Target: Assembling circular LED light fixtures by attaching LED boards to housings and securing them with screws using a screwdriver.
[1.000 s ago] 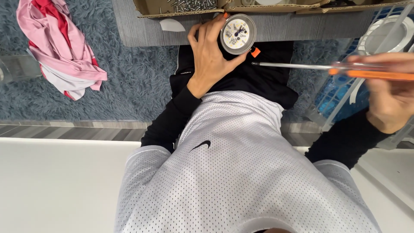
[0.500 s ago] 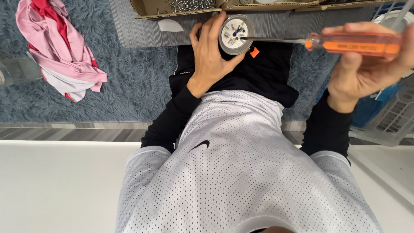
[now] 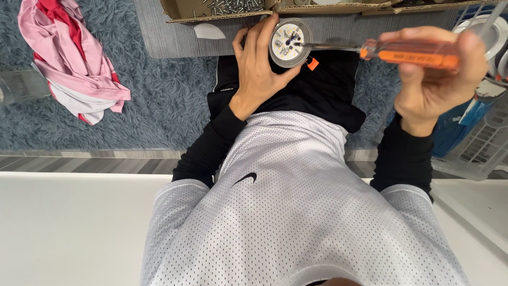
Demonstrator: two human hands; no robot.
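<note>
Cardboard box, an orange tag, a blue pack

An open brown cardboard box (image 3: 222, 11) lies at the frame's upper edge, just beyond the left hand (image 3: 259, 63); its flaps are folded out and loose screws (image 3: 233, 6) fill it. A small orange tag (image 3: 313, 64) sits just beside that hand's fingertips, against black cloth. Under the right hand (image 3: 434, 79), toward the wrist side, a blue pack (image 3: 457, 127) with a white label patch leans on a white wire basket (image 3: 484, 145); what it holds cannot be told. No screens or signs show.
</note>
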